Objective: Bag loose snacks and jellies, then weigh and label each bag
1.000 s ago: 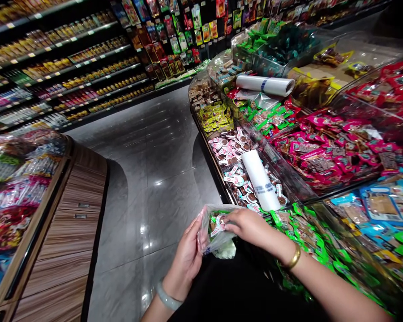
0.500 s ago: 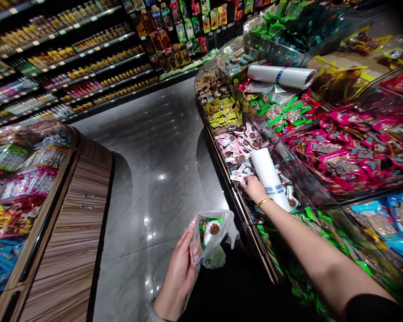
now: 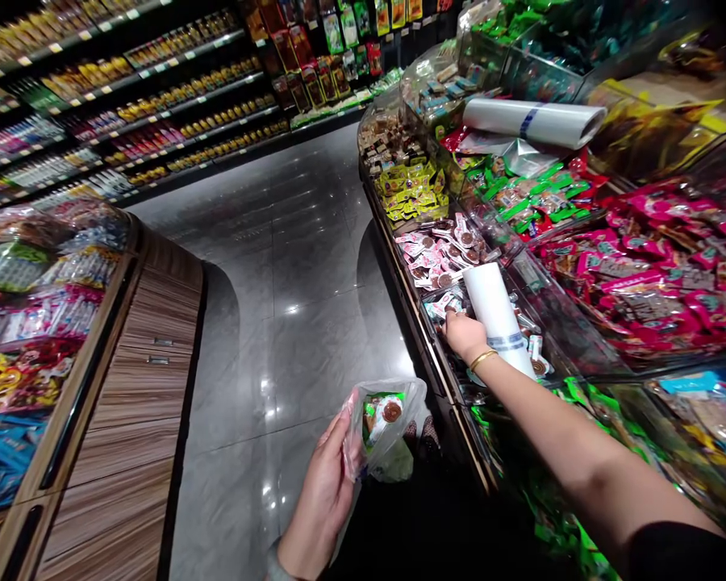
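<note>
Translucent plastic bag (image 3: 412,403), mouth gaping, with green and white wrapped sweets (image 3: 380,415) inside, held in the left hand (image 3: 330,472) just beside the counter (image 3: 467,440). The right hand (image 3: 463,332), fingers curled, is among brown swirl sweets (image 3: 440,303); whether it grips one cannot be told. A white plastic roll (image 3: 491,303) lies close alongside, covering part of that compartment.
</note>
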Tool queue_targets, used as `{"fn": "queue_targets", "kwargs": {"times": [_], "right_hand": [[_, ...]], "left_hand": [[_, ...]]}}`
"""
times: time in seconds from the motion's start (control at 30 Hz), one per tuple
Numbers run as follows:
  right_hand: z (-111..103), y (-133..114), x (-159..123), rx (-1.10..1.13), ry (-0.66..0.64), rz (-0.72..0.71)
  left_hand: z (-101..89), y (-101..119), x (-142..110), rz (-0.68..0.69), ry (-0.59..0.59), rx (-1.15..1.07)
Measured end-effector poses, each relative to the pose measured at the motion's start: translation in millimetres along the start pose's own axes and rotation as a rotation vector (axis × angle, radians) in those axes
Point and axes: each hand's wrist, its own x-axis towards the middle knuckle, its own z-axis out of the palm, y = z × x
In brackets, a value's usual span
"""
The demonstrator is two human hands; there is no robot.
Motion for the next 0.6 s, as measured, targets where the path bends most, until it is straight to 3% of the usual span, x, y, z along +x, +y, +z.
{"fn": "queue_targets", "kwargs": {"times": [0.33, 0.53, 0.6], "right_hand": [[7, 4, -14, 0.065, -0.046, 0.059], [-18, 15, -29, 0.135, 0.063, 0.164], [-30, 16, -46, 0.287, 0.154, 0.118]], "left_hand": [[10.3, 5, 3, -0.01, -0.058, 0.049], [17.1, 6, 1, 0.013, -0.146, 0.053], [18.1, 4, 1, 0.023, -0.173, 0.05]]}}
